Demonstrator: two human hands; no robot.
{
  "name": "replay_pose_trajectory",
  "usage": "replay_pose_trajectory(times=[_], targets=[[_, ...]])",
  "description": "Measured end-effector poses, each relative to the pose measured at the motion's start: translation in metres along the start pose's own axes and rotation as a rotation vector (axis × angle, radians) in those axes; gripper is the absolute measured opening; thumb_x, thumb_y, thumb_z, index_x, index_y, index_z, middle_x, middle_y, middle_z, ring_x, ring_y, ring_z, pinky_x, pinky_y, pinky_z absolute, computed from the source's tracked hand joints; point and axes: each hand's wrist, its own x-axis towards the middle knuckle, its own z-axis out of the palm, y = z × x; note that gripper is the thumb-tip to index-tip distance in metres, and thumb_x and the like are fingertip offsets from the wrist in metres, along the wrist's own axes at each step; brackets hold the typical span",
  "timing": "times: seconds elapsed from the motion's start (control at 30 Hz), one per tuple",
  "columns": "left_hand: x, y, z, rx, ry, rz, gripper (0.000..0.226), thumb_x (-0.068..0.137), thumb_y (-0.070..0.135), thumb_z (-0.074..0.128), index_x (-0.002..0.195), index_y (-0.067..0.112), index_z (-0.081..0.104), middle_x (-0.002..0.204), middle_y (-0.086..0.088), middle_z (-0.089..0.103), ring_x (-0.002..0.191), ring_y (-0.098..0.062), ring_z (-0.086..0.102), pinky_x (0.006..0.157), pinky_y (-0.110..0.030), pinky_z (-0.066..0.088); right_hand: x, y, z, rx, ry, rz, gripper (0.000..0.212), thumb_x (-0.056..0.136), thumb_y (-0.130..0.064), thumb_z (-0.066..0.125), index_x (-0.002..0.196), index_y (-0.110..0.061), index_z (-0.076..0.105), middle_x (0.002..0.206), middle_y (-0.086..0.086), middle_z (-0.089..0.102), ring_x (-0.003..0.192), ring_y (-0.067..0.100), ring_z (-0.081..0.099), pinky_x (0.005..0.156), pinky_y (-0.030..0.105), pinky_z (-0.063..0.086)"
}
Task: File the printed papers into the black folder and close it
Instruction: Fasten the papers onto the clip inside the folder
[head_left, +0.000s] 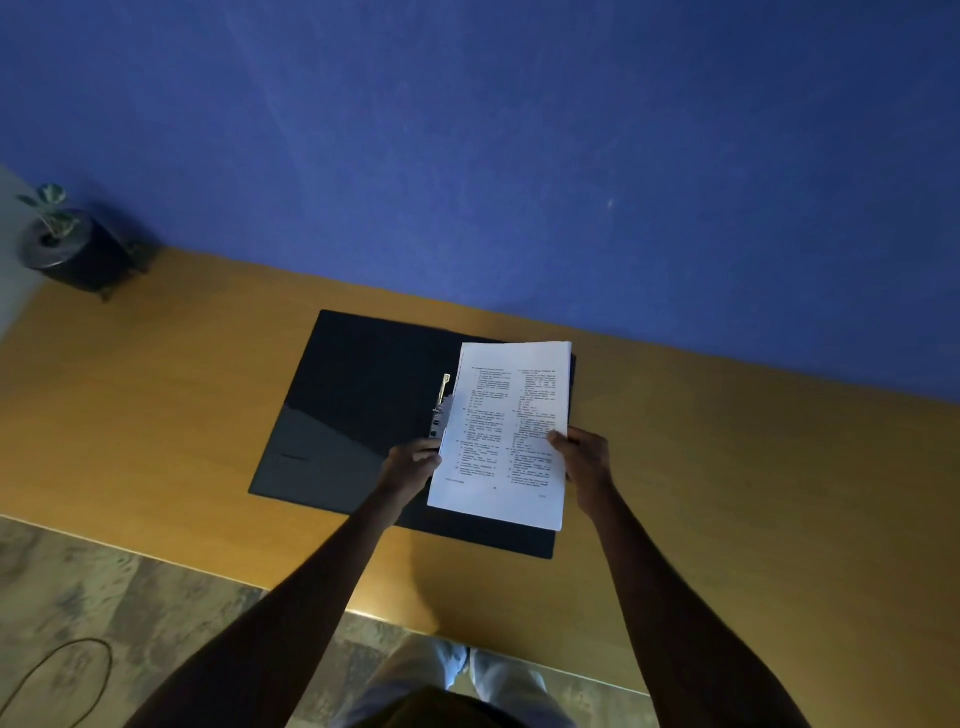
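Fingers (558, 440) of both my hands are clamped on the printed papers (501, 441); open black folder (358, 395) lies beneath them on the desk (727, 467).

Just one camera here, strapped to the person's head, looking forward and steeply down over both outstretched arms at the desk (727, 493), about arm's length away, blue wall (519, 156) behind, floor (104, 597) at bottom.

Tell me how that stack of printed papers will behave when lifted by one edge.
The printed papers are thin loose sheets, so they would likely droop and fan apart. Both the left hand and right hand grip them, suggesting support helps. Probably light.
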Motion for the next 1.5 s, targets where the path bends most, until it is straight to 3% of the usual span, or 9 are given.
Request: replay_pose_trajectory(times=[0.23, 0.33, 0.47, 0.77, 0.87, 0.97, 1.07, 1.27, 1.5], targets=[[-0.008, 0.005, -0.002, -0.037, -0.013, -0.012, 0.031, 0.099, 0.009, 0.069, 0.129, 0.015, 0.074, 0.122, -0.014, 0.078, 0.110, -0.032, 0.076, 0.094, -0.053, 0.062, -0.001, 0.004, -0.001, 0.044, -0.015, 0.047, 0.012, 0.097, -0.005, 0.074, 0.107, -0.006, 0.081, 0.087, 0.003, 0.080, 0.063, 0.006, 0.074, 0.048, 0.016, 0.050], [-0.009, 0.007, -0.001, -0.050, -0.026, -0.019, 0.035, 0.099, 0.012, 0.070, 0.134, 0.014, 0.071, 0.126, -0.013, 0.075, 0.113, -0.032, 0.075, 0.090, -0.047, 0.062, 0.001, 0.009, -0.005, 0.056, -0.020, 0.083, 0.011, 0.096, -0.009, 0.076, 0.098, -0.019, 0.082, 0.094, -0.002, 0.084, 0.089, 0.025, 0.081, 0.071, 0.040, 0.066], [-0.010, 0.008, -0.001, -0.042, -0.005, -0.033, 0.032, 0.099, 0.010, 0.070, 0.131, 0.014, 0.072, 0.120, -0.011, 0.076, 0.109, -0.030, 0.074, 0.077, -0.034, 0.060, 0.002, 0.015, -0.004, 0.038, -0.024, 0.101, 0.009, 0.094, -0.012, 0.078, 0.098, -0.018, 0.083, 0.101, 0.007, 0.084, 0.099, 0.037, 0.080, 0.086, 0.065, 0.060], [-0.012, 0.005, -0.004, 0.011, 0.001, -0.035, 0.028, 0.098, 0.010, 0.070, 0.126, 0.016, 0.073, 0.113, -0.009, 0.077, 0.103, -0.029, 0.076, 0.075, -0.036, 0.061, 0.003, 0.028, 0.002, 0.027, -0.035, 0.133, 0.009, 0.094, -0.014, 0.079, 0.093, -0.022, 0.084, 0.099, 0.004, 0.084, 0.100, 0.037, 0.079, 0.087, 0.068, 0.059], [-0.010, 0.001, -0.005, 0.030, -0.005, -0.057, 0.029, 0.093, 0.017, 0.073, 0.122, 0.019, 0.076, 0.112, -0.009, 0.080, 0.102, -0.030, 0.078, 0.080, -0.047, 0.067, 0.004, 0.029, 0.004, 0.019, -0.033, 0.138, 0.007, 0.094, -0.014, 0.079, 0.098, -0.017, 0.084, 0.099, 0.004, 0.084, 0.098, 0.035, 0.080, 0.084, 0.062, 0.062], [0.016, -0.028, -0.008, 0.108, 0.011, -0.050, 0.029, 0.073, 0.043, 0.071, 0.101, 0.040, 0.077, 0.104, 0.002, 0.083, 0.099, -0.024, 0.080, 0.086, -0.056, 0.067, 0.007, 0.029, 0.008, 0.000, -0.024, 0.107, 0.008, 0.095, -0.012, 0.078, 0.101, -0.011, 0.083, 0.101, 0.008, 0.083, 0.094, 0.032, 0.080, 0.063, 0.038, 0.065], [0.021, -0.031, -0.008, 0.229, 0.061, -0.020, 0.038, 0.074, 0.047, 0.065, 0.109, 0.038, 0.078, 0.104, 0.007, 0.083, 0.100, -0.023, 0.079, 0.089, -0.054, 0.065, 0.008, 0.028, 0.012, -0.069, -0.022, 0.032, 0.009, 0.097, -0.012, 0.075, 0.094, -0.018, 0.081, 0.097, 0.003, 0.082, 0.080, 0.020, 0.076, 0.052, 0.019, 0.053], [-0.011, 0.004, -0.004, 0.329, 0.125, 0.040, 0.030, 0.094, 0.022, 0.070, 0.122, 0.024, 0.079, 0.117, -0.002, 0.082, 0.112, -0.026, 0.076, 0.095, -0.041, 0.060, 0.016, 0.038, 0.016, -0.208, -0.009, 0.014, 0.015, 0.095, -0.023, 0.073, 0.105, -0.019, 0.084, 0.099, -0.005, 0.083, 0.092, 0.020, 0.079, 0.083, 0.045, 0.067], [-0.017, 0.011, 0.001, 0.376, 0.194, 0.090, 0.034, 0.096, 0.021, 0.067, 0.129, 0.021, 0.075, 0.128, -0.004, 0.078, 0.117, -0.030, 0.074, 0.097, -0.041, 0.058, 0.013, 0.034, 0.020, -0.316, 0.028, 0.007, 0.020, 0.097, -0.027, 0.069, 0.110, -0.018, 0.081, 0.102, -0.004, 0.081, 0.092, 0.019, 0.078, 0.086, 0.049, 0.066]])
